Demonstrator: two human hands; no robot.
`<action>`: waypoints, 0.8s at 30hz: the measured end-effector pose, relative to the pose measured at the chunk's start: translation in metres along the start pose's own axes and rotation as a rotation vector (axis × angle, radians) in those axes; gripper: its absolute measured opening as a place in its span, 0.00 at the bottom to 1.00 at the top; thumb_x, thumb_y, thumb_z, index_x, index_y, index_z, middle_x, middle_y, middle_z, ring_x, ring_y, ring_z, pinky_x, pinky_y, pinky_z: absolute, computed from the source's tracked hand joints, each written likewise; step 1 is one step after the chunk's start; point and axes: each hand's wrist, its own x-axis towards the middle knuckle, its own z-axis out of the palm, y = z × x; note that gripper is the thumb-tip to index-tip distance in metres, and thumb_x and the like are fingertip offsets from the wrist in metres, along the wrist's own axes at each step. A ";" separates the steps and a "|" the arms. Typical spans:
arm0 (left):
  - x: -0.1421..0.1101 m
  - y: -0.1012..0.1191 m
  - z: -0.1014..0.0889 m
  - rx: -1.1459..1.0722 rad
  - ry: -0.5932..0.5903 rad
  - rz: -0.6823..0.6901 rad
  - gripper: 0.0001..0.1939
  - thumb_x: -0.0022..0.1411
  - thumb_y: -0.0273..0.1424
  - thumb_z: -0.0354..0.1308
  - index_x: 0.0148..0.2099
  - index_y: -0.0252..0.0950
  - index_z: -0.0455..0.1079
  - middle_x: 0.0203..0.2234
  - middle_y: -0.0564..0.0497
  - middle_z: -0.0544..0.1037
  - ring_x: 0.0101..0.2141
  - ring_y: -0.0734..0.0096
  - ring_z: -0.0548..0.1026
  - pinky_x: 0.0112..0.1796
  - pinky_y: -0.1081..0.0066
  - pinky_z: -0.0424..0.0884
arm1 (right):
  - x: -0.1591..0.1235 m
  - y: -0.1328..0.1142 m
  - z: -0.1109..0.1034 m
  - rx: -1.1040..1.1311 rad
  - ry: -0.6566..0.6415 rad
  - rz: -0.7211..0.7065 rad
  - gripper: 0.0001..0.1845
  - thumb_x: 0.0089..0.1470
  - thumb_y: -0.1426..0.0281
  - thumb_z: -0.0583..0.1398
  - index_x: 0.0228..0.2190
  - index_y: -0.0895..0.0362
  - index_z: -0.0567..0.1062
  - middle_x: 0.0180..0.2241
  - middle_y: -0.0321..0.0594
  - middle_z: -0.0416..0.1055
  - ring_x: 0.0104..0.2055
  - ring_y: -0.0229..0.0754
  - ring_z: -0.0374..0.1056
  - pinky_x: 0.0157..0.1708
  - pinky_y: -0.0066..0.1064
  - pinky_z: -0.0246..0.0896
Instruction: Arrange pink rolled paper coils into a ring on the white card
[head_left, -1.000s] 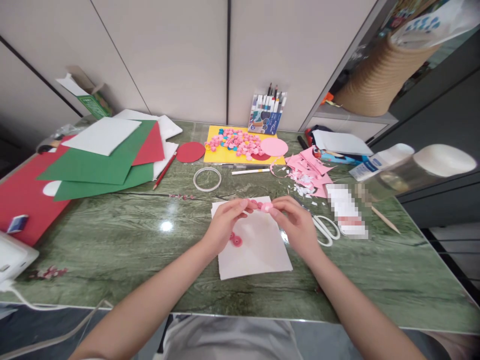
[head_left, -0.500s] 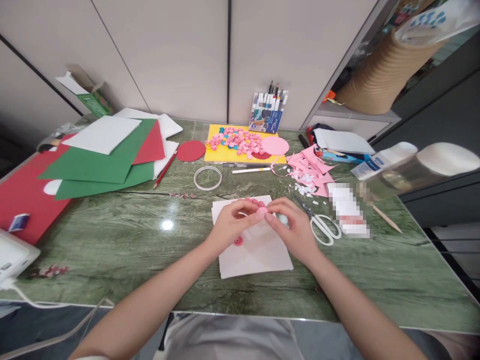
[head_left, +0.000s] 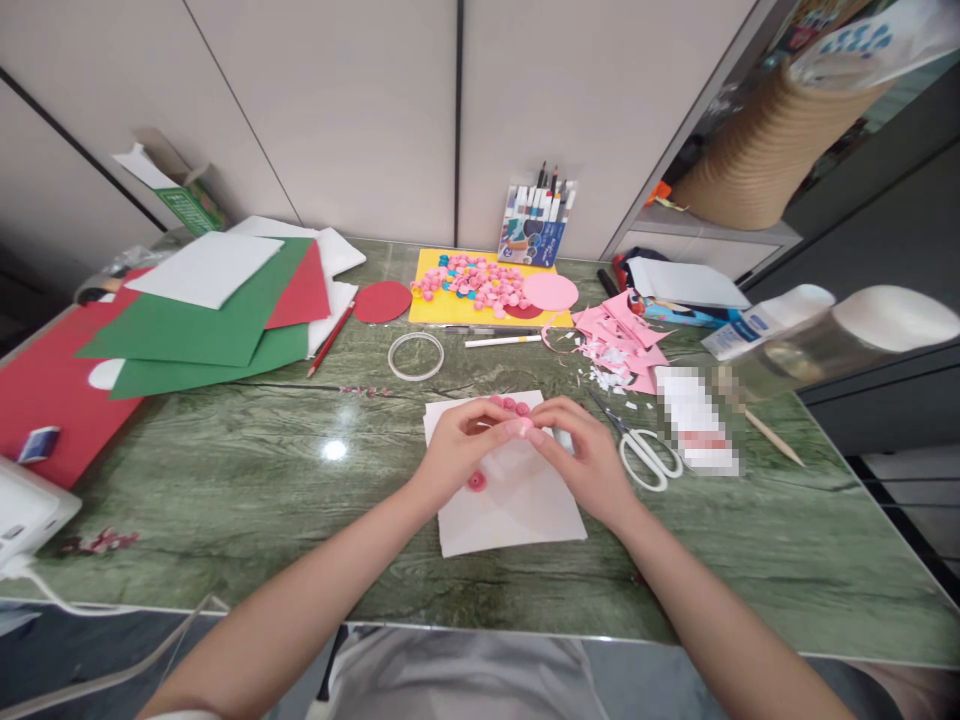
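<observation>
Nearest you, your shirt (head_left: 465,675) is cut off by the lower edge of view. At far left, a white device (head_left: 34,515) is cut off too, so you cannot tell what it is. A white sheet (head_left: 510,515) lies before you, its left and right sides partly covered by your hands. On it, a red coil (head_left: 476,482) sits just beside your left hand (head_left: 463,440). Above the sheet, your left hand and right hand (head_left: 585,450) meet at the fingertips, pinching a small pink piece (head_left: 517,428); your fingers hide much of it and its shape is unclear. Just beyond, red coils (head_left: 510,404) show partly between your hands. To the right, the scissors (head_left: 651,460) lie near a blurred-out packet (head_left: 697,425), unreadable. Farther off, a pink disc (head_left: 551,291) overlaps a red disc (head_left: 523,312), and heaped coils (head_left: 480,283) cover much of a yellow sheet (head_left: 426,316).
</observation>
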 end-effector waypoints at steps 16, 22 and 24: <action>-0.001 -0.004 0.001 0.093 0.041 0.002 0.09 0.52 0.37 0.63 0.29 0.36 0.74 0.28 0.51 0.76 0.33 0.70 0.73 0.36 0.71 0.67 | 0.001 0.003 0.005 0.063 0.013 0.030 0.07 0.55 0.67 0.57 0.28 0.55 0.71 0.33 0.37 0.68 0.38 0.38 0.65 0.41 0.32 0.58; -0.001 -0.005 0.002 0.066 0.047 -0.036 0.13 0.55 0.40 0.58 0.31 0.35 0.75 0.29 0.50 0.76 0.34 0.69 0.73 0.39 0.69 0.68 | 0.002 0.003 0.005 0.091 0.043 0.075 0.09 0.56 0.65 0.57 0.27 0.55 0.73 0.31 0.36 0.68 0.37 0.37 0.64 0.40 0.32 0.57; -0.002 -0.005 0.003 0.042 0.029 -0.044 0.10 0.51 0.37 0.63 0.33 0.36 0.75 0.32 0.50 0.77 0.35 0.69 0.73 0.39 0.69 0.69 | 0.002 0.004 0.005 0.097 0.062 0.078 0.09 0.56 0.64 0.57 0.27 0.55 0.72 0.31 0.36 0.67 0.36 0.37 0.64 0.39 0.31 0.56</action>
